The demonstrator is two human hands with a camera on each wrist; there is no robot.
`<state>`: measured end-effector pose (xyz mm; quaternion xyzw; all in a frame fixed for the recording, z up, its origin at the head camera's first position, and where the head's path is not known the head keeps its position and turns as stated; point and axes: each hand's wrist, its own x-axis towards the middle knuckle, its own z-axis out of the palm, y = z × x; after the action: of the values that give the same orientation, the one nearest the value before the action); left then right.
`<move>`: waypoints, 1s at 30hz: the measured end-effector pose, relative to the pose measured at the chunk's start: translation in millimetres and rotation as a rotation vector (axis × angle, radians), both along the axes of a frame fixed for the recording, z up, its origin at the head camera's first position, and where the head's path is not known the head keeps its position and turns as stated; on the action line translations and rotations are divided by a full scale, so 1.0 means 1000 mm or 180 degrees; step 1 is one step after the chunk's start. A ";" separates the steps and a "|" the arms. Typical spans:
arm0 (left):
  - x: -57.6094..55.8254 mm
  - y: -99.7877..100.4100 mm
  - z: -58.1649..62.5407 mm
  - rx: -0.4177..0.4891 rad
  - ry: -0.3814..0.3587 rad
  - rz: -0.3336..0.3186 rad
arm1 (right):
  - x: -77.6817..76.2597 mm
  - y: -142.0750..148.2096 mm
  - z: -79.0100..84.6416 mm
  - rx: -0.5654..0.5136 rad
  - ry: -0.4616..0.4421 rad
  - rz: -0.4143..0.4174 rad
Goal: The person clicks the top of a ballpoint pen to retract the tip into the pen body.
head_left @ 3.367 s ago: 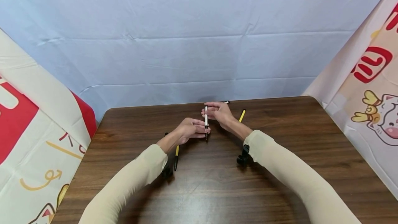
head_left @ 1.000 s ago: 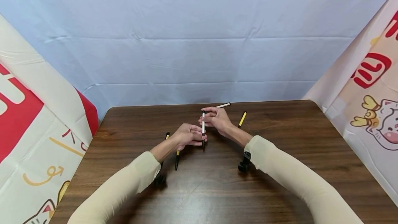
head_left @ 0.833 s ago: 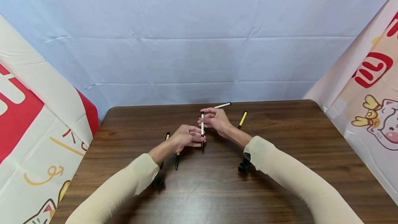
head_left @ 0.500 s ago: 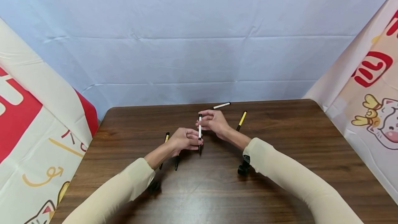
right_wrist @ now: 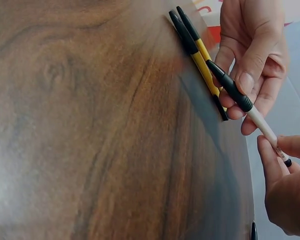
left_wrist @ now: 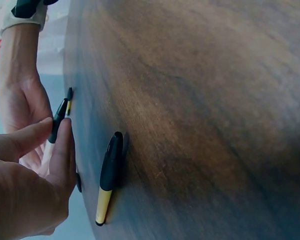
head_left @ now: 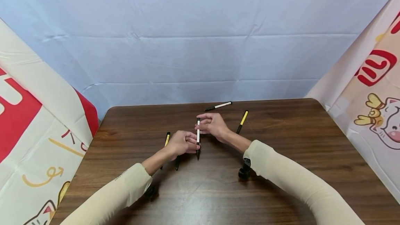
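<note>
Above the table, both hands hold one white pen (head_left: 198, 133) with a black tip section, its tip directed toward the person. My left hand (head_left: 181, 143) pinches the black grip between thumb and fingers, as the right wrist view shows on the pen (right_wrist: 260, 120). Farther back, my right hand (head_left: 215, 125) pinches the white barrel near its black end. Two yellow-and-black pens lie by the left hand: one yellow pen (head_left: 167, 138) shows past the wrist, and the other pen (head_left: 177, 163) is partly covered by that hand.
A second white pen (head_left: 222, 105) lies near the back edge of the wooden table (head_left: 281, 134). Another yellow pen (head_left: 243, 117) lies behind the right forearm, partly hidden. A pale cloth (head_left: 193, 58) hangs behind the table, with printed cloths at both sides.
Both hands have shifted toward the person and slightly left, carrying the white pen with them. Their pinches look the same. More of the white pen at the back now shows.
</note>
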<state>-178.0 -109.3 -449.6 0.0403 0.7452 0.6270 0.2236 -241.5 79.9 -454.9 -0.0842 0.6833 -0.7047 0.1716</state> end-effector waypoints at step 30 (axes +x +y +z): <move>0.025 -0.013 -0.003 -0.1433 0.1166 -0.0297 | 0.016 -0.013 -0.006 0.0707 0.0209 0.0275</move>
<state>-152.7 -122.8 -452.9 0.1364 0.8908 0.4173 0.1173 -225.7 67.3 -460.9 -0.1170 0.7581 -0.6135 0.1877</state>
